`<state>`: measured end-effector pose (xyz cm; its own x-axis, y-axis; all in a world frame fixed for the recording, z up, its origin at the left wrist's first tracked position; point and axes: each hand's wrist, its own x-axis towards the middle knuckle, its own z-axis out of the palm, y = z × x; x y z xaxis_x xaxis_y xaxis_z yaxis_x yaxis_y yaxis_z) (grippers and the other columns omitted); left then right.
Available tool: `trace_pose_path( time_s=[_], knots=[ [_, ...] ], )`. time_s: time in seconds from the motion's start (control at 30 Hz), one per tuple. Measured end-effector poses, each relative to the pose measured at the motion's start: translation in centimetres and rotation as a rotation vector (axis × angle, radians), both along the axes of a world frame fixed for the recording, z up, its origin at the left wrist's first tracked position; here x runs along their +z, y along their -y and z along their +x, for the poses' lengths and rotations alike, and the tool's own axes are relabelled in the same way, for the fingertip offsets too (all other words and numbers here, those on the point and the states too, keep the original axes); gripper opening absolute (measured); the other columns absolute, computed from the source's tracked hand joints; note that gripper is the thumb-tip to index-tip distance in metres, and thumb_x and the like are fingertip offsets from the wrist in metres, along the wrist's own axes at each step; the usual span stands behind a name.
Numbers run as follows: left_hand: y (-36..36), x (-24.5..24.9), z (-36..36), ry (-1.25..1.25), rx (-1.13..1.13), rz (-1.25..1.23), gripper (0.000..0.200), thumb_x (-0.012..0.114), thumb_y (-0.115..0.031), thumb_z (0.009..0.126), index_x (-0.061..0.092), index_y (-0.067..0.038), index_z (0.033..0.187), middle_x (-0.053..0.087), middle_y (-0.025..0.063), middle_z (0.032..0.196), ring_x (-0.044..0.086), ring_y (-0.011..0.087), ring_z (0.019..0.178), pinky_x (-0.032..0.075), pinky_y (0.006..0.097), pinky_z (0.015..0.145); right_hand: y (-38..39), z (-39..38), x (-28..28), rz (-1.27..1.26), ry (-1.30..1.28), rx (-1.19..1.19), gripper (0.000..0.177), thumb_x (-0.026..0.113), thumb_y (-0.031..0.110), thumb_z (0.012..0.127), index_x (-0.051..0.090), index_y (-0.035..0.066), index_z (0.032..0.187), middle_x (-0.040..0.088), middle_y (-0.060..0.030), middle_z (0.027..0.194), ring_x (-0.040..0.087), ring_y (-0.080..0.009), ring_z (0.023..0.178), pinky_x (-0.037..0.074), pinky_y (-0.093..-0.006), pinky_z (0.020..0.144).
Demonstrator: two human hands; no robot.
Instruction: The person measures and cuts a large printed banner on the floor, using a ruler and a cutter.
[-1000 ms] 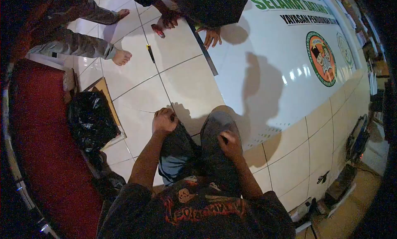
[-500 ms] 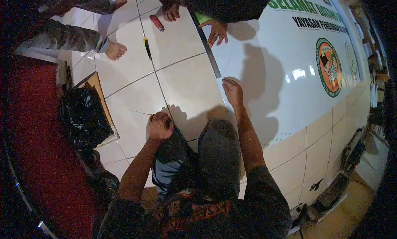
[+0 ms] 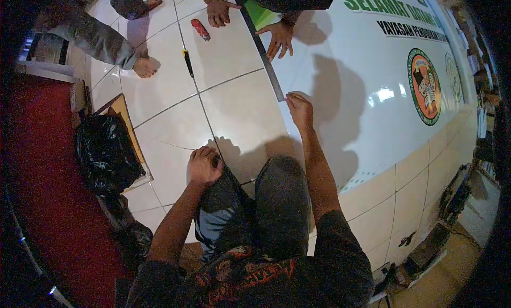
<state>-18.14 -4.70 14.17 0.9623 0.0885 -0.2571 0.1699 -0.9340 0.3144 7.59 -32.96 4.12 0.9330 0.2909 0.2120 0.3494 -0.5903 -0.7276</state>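
Tiled floor point(image 3: 239, 111) pale, glossy, dark grout lines. Black plastic bag point(image 3: 106, 153) left, lying on brown board point(image 3: 128, 113). Red carpet point(image 3: 48, 201) along left edge. Small red object point(image 3: 200, 29) far, on tile. Yellow-black knife point(image 3: 188, 62) just nearer, lying along grout line. Co-worker's hands point(image 3: 219, 12) far centre, pressed down. Another person's bare foot point(image 3: 143, 67) far left, grey trouser leg point(image 3: 98, 36) above it. Cables and dark box point(image 3: 426, 249) near right.
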Motion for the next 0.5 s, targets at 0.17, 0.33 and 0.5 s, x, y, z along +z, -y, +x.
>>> trace_pose_path(
  time_s=[0.17,0.33,0.5],
  knots=[
    [-0.1,0.2,0.1,-0.025,-0.015,-0.025,0.031,0.061,-0.030,0.083,0.068,-0.006,0.100,0.065,0.0125,0.120,0.054,0.0324,0.120,0.040,0.0480,0.105,0.1,0.6,-0.4,-0.027,0.003,-0.005,0.019,0.069,0.018,0.089,0.074,0.004,0.101,0.072,-0.0146,0.106,0.069,-0.0306,0.098,0.055,-0.0389,0.087],
    [-0.1,0.1,-0.1,-0.018,-0.003,-0.025,0.032,0.060,-0.031,0.084,0.069,-0.006,0.102,0.064,0.0135,0.121,0.053,0.0327,0.121,0.039,0.0490,0.106,-0.4,1.2,-0.2,-0.050,-0.034,0.017,0.017,0.069,0.011,0.088,0.074,0.002,0.101,0.072,-0.0134,0.106,0.069,-0.0292,0.099,0.054,-0.0354,0.087],
    [-0.2,-0.4,-0.1,-0.023,-0.001,-0.017,0.033,0.061,-0.032,0.081,0.070,-0.008,0.101,0.065,0.0114,0.121,0.053,0.0309,0.123,0.038,0.0477,0.107,-0.9,1.5,-0.9,-0.072,-0.051,0.038,0.018,0.068,0.013,0.089,0.073,0.002,0.102,0.072,-0.0139,0.107,0.069,-0.0296,0.098,0.054,-0.0355,0.087]
  ],
)
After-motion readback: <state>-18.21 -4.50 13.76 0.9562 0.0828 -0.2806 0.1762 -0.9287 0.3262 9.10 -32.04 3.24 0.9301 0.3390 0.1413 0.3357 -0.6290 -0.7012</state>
